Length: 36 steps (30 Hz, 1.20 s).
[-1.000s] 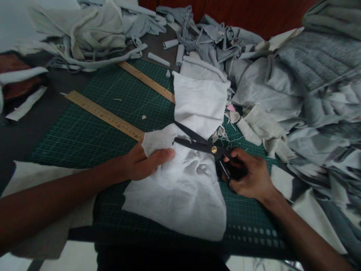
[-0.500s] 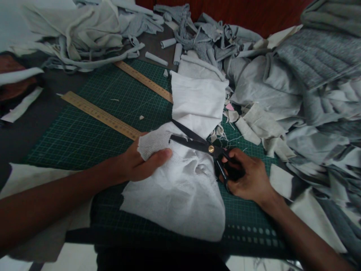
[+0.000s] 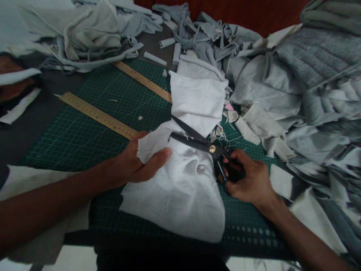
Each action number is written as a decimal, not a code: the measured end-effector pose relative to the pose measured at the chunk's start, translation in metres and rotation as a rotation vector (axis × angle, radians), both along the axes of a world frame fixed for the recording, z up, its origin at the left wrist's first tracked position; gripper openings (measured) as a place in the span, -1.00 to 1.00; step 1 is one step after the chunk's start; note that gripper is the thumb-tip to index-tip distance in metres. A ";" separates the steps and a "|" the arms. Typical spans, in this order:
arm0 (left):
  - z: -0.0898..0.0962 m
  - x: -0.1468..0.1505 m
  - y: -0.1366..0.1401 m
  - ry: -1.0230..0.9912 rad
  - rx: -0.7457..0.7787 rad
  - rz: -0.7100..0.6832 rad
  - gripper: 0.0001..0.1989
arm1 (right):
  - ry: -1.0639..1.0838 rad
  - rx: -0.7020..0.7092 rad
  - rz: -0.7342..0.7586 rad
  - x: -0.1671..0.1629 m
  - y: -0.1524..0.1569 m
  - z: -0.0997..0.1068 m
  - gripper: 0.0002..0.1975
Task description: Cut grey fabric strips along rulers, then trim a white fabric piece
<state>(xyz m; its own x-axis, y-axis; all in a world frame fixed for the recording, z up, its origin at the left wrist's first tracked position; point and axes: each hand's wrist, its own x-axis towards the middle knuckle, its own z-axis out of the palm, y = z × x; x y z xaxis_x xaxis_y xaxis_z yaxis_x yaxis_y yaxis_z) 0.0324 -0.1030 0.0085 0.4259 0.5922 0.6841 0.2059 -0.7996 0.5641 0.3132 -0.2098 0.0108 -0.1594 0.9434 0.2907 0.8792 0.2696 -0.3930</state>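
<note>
My left hand (image 3: 146,162) pinches a folded edge of white knit fabric (image 3: 180,203), thumb on top and fingers underneath. Black scissors (image 3: 194,141) are in my right hand (image 3: 248,177), its fingers through the handles. Their blades stand apart and point left, with the lower blade at a cut in the fabric close to my left thumb. Under and beyond the scissors lies another white fabric piece (image 3: 197,98); I cannot tell whether it joins the held part.
A green cutting mat (image 3: 107,109) lies beneath, with two wooden rulers (image 3: 98,114) slanting across its left half. Grey and cream fabric heaps (image 3: 254,82) crowd the back and right. Small cream scraps (image 3: 248,130) sit right of the scissors. A pale cloth (image 3: 25,184) lies under my left forearm.
Very little differs. The scissor blades have shifted slightly upward in view, still apart. My left hand keeps its pinch on the fabric.
</note>
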 end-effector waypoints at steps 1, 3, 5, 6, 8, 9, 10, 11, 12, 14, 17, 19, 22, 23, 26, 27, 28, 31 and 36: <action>0.000 0.001 -0.001 -0.005 0.024 -0.041 -0.67 | 0.009 -0.003 -0.001 0.000 0.000 0.000 -0.70; 0.001 0.004 -0.003 -0.013 -0.007 -0.094 -0.67 | 0.029 -0.011 -0.007 0.001 0.001 0.001 -0.71; 0.001 0.007 -0.005 -0.067 -0.130 -0.045 -0.67 | 0.051 -0.031 -0.016 0.001 0.003 0.001 -0.73; 0.001 0.009 -0.005 -0.094 -0.190 -0.023 -0.67 | 0.061 -0.044 -0.022 0.001 0.005 0.001 -0.73; 0.001 0.011 -0.003 -0.133 -0.286 0.023 -0.65 | 0.066 -0.063 -0.036 0.001 0.007 0.000 -0.74; 0.001 0.012 0.000 -0.143 -0.313 0.051 -0.64 | 0.064 -0.069 -0.048 0.002 0.009 0.000 -0.75; 0.001 0.012 0.003 -0.155 -0.318 0.080 -0.65 | 0.061 -0.072 -0.065 0.003 0.010 0.000 -0.77; 0.001 0.011 0.006 -0.162 -0.311 0.104 -0.68 | 0.059 -0.074 -0.083 0.005 0.011 -0.001 -0.78; 0.001 0.011 0.009 -0.168 -0.303 0.121 -0.72 | 0.058 -0.077 -0.098 0.008 0.012 -0.001 -0.79; 0.002 0.009 0.013 -0.192 -0.324 0.120 -0.82 | 0.062 -0.084 -0.108 0.013 0.014 -0.001 -0.80; 0.005 0.010 0.013 -0.226 -0.448 -0.002 -0.82 | 0.071 -0.087 -0.090 0.021 0.016 -0.002 -0.79; 0.006 0.011 0.010 -0.232 -0.505 -0.099 -0.80 | 0.078 -0.080 -0.076 0.024 0.016 -0.003 -0.77; 0.008 0.012 0.006 -0.236 -0.482 -0.142 -0.78 | 0.077 -0.061 -0.063 0.026 0.015 -0.005 -0.75; 0.009 0.012 0.006 -0.243 -0.452 -0.127 -0.76 | 0.079 -0.053 -0.061 0.027 0.014 -0.007 -0.74; 0.010 0.010 0.004 -0.260 -0.392 -0.064 -0.66 | 0.095 -0.037 -0.060 0.029 0.013 -0.011 -0.70; 0.010 0.009 0.004 -0.260 -0.394 -0.057 -0.62 | 0.096 -0.034 -0.060 0.029 0.012 -0.012 -0.70; 0.011 0.008 0.003 -0.258 -0.402 -0.061 -0.58 | 0.095 -0.030 -0.061 0.030 0.012 -0.013 -0.70; 0.011 0.006 0.002 -0.261 -0.432 -0.097 -0.50 | 0.095 -0.029 -0.051 0.032 0.013 -0.012 -0.73; 0.007 0.005 0.000 -0.272 -0.492 -0.130 -0.56 | 0.136 -0.079 0.053 0.043 0.020 -0.007 -0.72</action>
<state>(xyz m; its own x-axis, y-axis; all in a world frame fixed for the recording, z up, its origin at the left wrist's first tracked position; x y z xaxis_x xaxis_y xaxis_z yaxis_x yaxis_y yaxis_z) 0.0370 -0.1032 0.0150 0.3641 0.8228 0.4363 -0.0810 -0.4387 0.8950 0.3565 -0.1897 0.0040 -0.1737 0.9556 0.2382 0.8017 0.2776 -0.5293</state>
